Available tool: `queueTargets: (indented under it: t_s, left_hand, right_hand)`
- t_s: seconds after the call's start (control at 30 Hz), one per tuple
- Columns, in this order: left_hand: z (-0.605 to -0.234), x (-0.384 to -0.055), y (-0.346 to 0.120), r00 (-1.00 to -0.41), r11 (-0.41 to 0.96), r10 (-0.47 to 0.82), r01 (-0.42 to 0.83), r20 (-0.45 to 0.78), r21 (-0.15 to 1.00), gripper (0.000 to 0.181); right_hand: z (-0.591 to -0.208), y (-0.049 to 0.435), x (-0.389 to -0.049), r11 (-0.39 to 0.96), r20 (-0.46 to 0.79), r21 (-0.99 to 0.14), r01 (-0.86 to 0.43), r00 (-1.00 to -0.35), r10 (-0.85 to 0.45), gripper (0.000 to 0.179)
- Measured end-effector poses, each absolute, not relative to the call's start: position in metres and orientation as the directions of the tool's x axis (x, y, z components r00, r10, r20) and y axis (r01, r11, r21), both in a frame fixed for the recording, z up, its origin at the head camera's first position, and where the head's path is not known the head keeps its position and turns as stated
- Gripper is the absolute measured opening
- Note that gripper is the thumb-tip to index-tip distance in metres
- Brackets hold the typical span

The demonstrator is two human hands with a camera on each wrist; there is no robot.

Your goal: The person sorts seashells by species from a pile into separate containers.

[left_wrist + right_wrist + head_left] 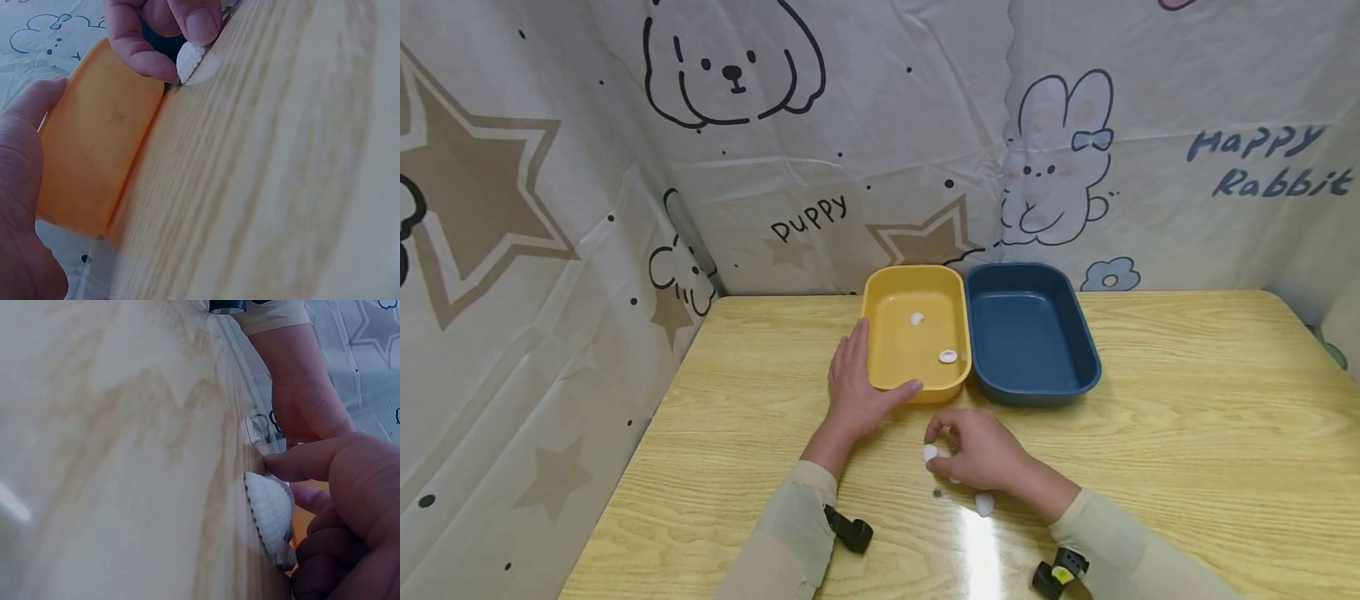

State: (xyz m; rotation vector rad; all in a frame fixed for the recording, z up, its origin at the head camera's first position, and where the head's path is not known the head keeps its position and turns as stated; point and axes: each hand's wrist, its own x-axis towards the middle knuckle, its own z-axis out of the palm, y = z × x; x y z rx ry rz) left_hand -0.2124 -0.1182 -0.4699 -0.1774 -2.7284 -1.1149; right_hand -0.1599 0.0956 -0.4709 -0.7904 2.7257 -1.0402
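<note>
We've got the white shell (930, 453) pinched in the right hand's (981, 450) fingers, near the tabletop (737, 417); yellow bin (901, 337) at shell's 12 o'clock, left hand (856, 387) spread at bin's 8 o'clock.

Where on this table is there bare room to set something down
Bare tabletop runs from the blue bin out to the table's right edge, and left of the yellow bin and left hand. The blue bin's floor is bare. It's crowded in front of the yellow bin, where the right hand pinches a white seashell; another shell lies close by.
</note>
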Motion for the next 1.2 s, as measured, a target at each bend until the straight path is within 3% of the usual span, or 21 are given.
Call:
queueTargets:
  t_s: [1.2]
  left_hand:
    - [-0.469, -0.211, -0.117, -0.98, 0.718, 0.03, 0.159, 0.198, 0.677, 0.124]
  right_hand:
    - [-0.441, 0.099, -0.159, 0.583, 0.073, -0.703, -0.408, -0.856, -0.512, 0.019]
